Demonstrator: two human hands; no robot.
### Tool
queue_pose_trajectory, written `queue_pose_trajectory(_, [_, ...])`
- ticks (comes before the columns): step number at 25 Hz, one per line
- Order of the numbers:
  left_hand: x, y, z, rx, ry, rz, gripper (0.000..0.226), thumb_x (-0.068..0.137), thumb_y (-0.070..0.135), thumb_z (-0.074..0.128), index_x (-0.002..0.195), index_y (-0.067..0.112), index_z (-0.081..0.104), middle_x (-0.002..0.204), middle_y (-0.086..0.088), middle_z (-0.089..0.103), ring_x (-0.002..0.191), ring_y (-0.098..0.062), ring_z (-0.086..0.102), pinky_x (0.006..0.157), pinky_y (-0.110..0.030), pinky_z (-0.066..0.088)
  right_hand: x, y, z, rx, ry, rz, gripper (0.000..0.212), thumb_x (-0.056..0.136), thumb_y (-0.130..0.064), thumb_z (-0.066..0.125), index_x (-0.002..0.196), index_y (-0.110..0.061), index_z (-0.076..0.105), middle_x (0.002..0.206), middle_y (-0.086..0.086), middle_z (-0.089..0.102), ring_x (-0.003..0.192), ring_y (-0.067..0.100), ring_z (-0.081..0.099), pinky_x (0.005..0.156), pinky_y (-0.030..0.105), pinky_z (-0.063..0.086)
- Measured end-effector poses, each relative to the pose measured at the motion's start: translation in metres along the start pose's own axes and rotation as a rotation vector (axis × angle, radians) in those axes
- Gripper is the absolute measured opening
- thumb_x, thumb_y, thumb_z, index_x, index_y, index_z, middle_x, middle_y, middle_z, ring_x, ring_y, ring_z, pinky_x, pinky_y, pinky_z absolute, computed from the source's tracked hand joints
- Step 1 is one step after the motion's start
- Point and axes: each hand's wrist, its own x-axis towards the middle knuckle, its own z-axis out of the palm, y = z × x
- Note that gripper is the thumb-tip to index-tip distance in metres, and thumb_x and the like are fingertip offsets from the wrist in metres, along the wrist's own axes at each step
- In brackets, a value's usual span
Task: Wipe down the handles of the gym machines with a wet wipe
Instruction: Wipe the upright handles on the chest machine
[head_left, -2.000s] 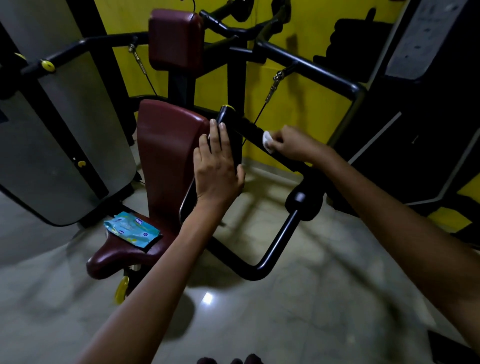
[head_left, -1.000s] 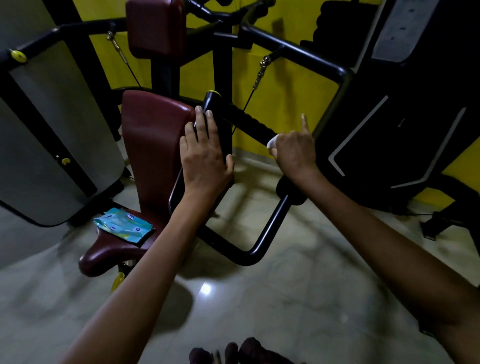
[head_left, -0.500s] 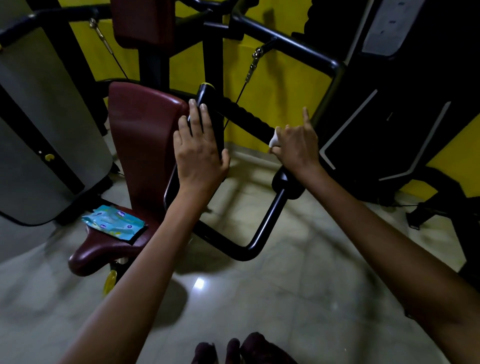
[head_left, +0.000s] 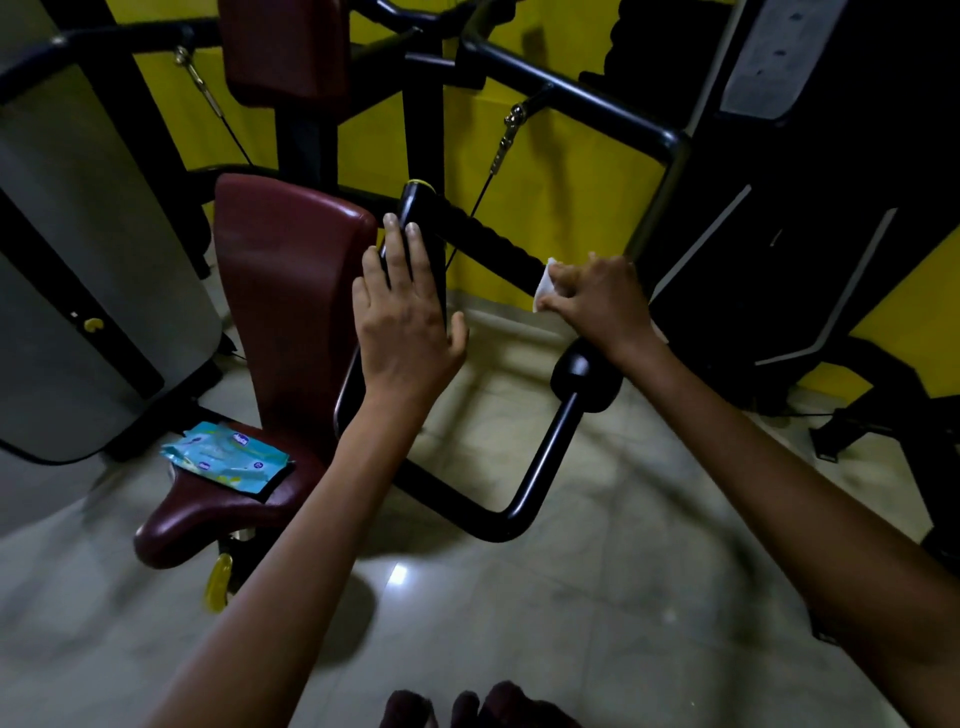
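1. My right hand (head_left: 597, 301) is curled around the ribbed black handle (head_left: 488, 241) of the gym machine, fingers pressed together over a white wet wipe (head_left: 544, 285); the wipe is pinched between palm and grip, and only a small white corner shows at the hand's left edge.
2. My left hand (head_left: 402, 317) lies flat with fingers straight and close together, thumb spread to the side; it rests against the upright black bar (head_left: 423, 244) at the handle's left end, holding nothing; its fingertips (head_left: 412, 231) reach just below the yellow-rimmed end cap (head_left: 418, 184).
3. Taking the handle as the landmark: the maroon backrest (head_left: 280, 280) stands just to its left, touching the side of my left hand; the maroon seat (head_left: 208, 512) sits lower and further left.
4. A light blue wet wipe packet (head_left: 226, 457) lies flat on the seat, well apart from the handle.
5. Below the handle's right end, under my right wrist, a black round joint (head_left: 582, 376) leads into a bent black tube (head_left: 540, 457) sloping down to the left.
6. Behind the handle I see a yellow wall (head_left: 561, 171), with a thin cable and metal clip (head_left: 506, 137) hanging above the grip; the pale tiled floor (head_left: 571, 597) fills the lower view.
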Motion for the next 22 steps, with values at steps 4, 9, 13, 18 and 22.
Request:
queue_pose_trajectory(4, [0.0, -0.001, -0.002, -0.025, 0.002, 0.008, 0.088, 0.079, 0.042, 0.06, 0.145, -0.002, 0.022, 0.151, -0.024, 0.024, 0.127, -0.043, 0.04, 0.096, -0.048, 0.04, -0.001, -0.018, 0.005, -0.221, 0.025, -0.018, 0.029, 0.094, -0.024, 0.049, 0.111, -0.003, 0.059, 0.108, 0.021, 0.063, 0.11, 0.031, 0.056, 0.111, 0.032, 0.022])
queue_pose_trajectory(9, [0.0, -0.001, 0.0, 0.003, 0.039, 0.004, 0.088, 0.074, 0.043, 0.062, 0.141, -0.003, 0.03, 0.147, -0.024, 0.034, 0.121, -0.041, 0.048, 0.091, -0.045, 0.045, -0.007, 0.0, 0.009, -0.226, 0.049, -0.001, 0.024, 0.089, -0.024, 0.058, 0.102, -0.005, 0.064, 0.1, 0.016, 0.068, 0.088, 0.029, 0.062, 0.116, 0.029, 0.001])
queue_pose_trajectory(13, [0.0, -0.001, 0.002, 0.014, 0.054, 0.011, 0.09, 0.072, 0.044, 0.063, 0.141, -0.003, 0.031, 0.147, -0.024, 0.034, 0.12, -0.041, 0.048, 0.091, -0.044, 0.045, 0.015, -0.019, 0.015, -0.177, -0.006, -0.115, 0.034, 0.093, -0.024, 0.051, 0.119, -0.003, 0.054, 0.122, 0.012, 0.061, 0.11, 0.031, 0.055, 0.115, 0.03, 0.008])
queue_pose_trajectory(18, [0.0, -0.001, 0.002, 0.007, 0.062, 0.007, 0.089, 0.071, 0.043, 0.063, 0.141, -0.003, 0.032, 0.146, -0.023, 0.035, 0.12, -0.04, 0.049, 0.091, -0.044, 0.045, 0.041, -0.041, 0.021, -0.124, -0.032, -0.115, 0.036, 0.092, -0.029, 0.054, 0.12, -0.008, 0.054, 0.121, 0.014, 0.06, 0.133, 0.033, 0.036, 0.104, 0.035, 0.033])
queue_pose_trajectory(22, [-0.001, 0.0, 0.002, 0.031, 0.065, 0.005, 0.089, 0.072, 0.043, 0.062, 0.141, -0.003, 0.031, 0.146, -0.023, 0.035, 0.12, -0.04, 0.049, 0.091, -0.044, 0.045, 0.024, -0.02, 0.027, -0.182, 0.026, -0.201, 0.036, 0.093, -0.015, 0.036, 0.119, 0.002, 0.055, 0.121, 0.021, 0.06, 0.123, 0.04, 0.047, 0.107, 0.047, 0.035])
